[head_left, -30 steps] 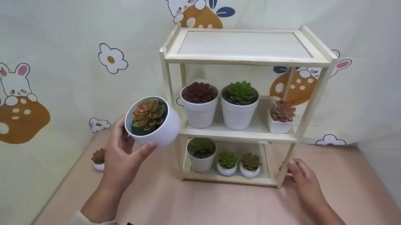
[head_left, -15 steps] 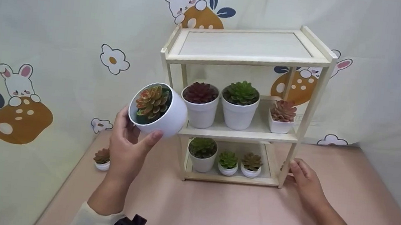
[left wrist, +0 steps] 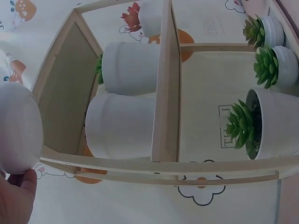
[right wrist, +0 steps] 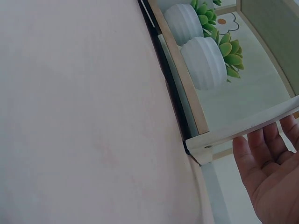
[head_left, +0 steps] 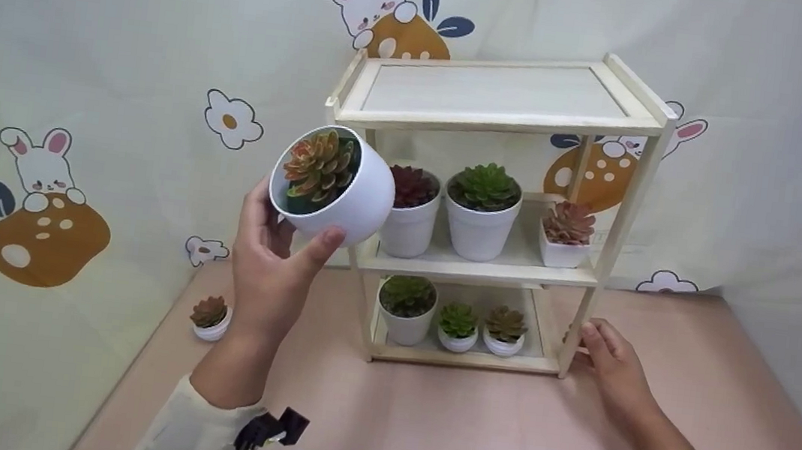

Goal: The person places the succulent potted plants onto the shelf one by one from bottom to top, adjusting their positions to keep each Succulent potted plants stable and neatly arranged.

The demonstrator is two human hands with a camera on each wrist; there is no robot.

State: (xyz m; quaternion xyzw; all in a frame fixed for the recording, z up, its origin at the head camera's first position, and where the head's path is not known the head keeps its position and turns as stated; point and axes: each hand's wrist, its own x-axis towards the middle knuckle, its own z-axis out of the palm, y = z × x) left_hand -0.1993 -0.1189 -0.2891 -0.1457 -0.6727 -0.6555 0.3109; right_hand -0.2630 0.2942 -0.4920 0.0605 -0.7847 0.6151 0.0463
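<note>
My left hand [head_left: 271,271] grips a white round pot with an orange-green succulent [head_left: 323,167], tilted with its plant facing up and left. It is held in the air at the left front of a small wooden shelf [head_left: 483,268], overlapping the shelf's left post and partly covering a dark red succulent [head_left: 410,211] in the head view. In the left wrist view, the held pot [left wrist: 18,128] shows at the left edge, outside the frame. Low on the shelf's right post, my right hand [head_left: 615,363] holds on, its fingertips against the post in the right wrist view.
The middle board also bears a green succulent [head_left: 482,212] and a pink one in a square pot [head_left: 566,236]. Below stand a larger green succulent [head_left: 406,312] and two small ones [head_left: 457,326]. Another small succulent [head_left: 211,318] sits on the pink tabletop [head_left: 452,435], left.
My left hand has risen and moved right with the potted succulent, closer to the shelf's middle level. The right hand stays at the post.
</note>
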